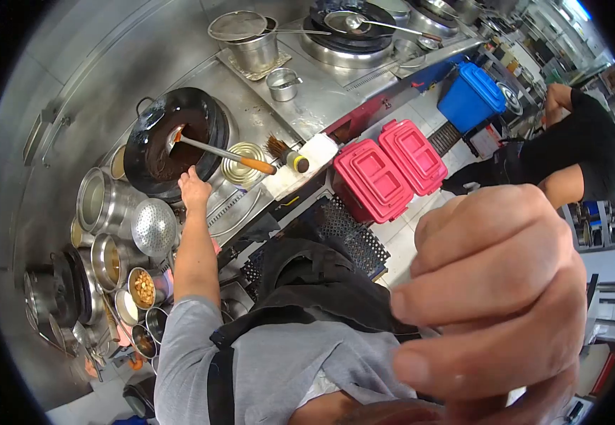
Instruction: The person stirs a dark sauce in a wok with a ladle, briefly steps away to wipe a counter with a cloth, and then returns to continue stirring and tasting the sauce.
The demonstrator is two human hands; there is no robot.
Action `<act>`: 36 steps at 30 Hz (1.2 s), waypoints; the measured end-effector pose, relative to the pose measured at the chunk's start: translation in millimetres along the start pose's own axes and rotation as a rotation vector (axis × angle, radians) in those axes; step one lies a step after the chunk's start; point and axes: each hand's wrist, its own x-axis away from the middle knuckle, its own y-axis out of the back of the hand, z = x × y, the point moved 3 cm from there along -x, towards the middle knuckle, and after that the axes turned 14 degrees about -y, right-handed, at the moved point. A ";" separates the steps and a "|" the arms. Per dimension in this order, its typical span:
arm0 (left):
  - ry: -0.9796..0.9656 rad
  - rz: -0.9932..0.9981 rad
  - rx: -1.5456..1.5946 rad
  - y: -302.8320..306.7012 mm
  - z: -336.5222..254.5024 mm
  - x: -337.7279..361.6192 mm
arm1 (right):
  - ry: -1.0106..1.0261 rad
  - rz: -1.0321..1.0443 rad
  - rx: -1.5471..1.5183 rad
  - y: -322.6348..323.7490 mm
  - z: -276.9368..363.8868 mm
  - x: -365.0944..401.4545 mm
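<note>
My left hand (194, 190) is at the near rim of a black wok (136, 156), fingers closed on its edge; the exact grip is partly hidden. Dark brown liquid or residue covers the wok's inside. A ladle (215, 149) with a wooden handle end rests in the wok, its handle sticking out over the counter. Close to the camera, my right hand (499, 290) is raised with curled fingers, and nothing shows between thumb and fingers. Beside the wok, near the ladle handle, are an opened tin can (244, 164) and a bristle brush (279, 147).
Steel pots (93, 202), a perforated skimmer (154, 227) and a bowl of chopped food (141, 287) crowd the left side. Red lidded bins (371, 180) and a blue bin (472, 95) stand on the floor. A co-worker in black (562, 152) is at right. A strainer (238, 25) tops a pot.
</note>
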 end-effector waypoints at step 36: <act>-0.024 -0.265 0.482 14.8 20.8 11.8 | -0.681 0.306 0.477 -273.7 -425.6 -13.9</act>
